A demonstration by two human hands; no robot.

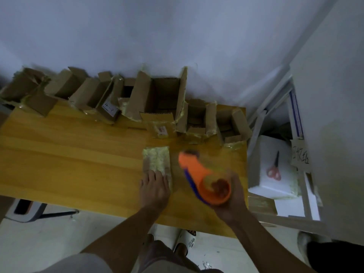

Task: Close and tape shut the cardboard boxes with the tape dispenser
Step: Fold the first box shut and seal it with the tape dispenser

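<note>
A small closed cardboard box (156, 161), its top covered in yellowish tape, lies on the wooden table (69, 158). My left hand (154, 189) rests flat on the box's near end, fingers straight. My right hand (230, 198) grips the orange and blue tape dispenser (204, 177) just right of the box; the dispenser is blurred and held a little above the table. Several open cardboard boxes stand along the table's far edge, the biggest one (159, 97) in the middle.
A white foam box (266, 186) with red-handled scissors (274, 168) on it sits in a shelf right of the table. A stool base (25, 210) stands under the table's left side. My feet in slippers show below the table edge.
</note>
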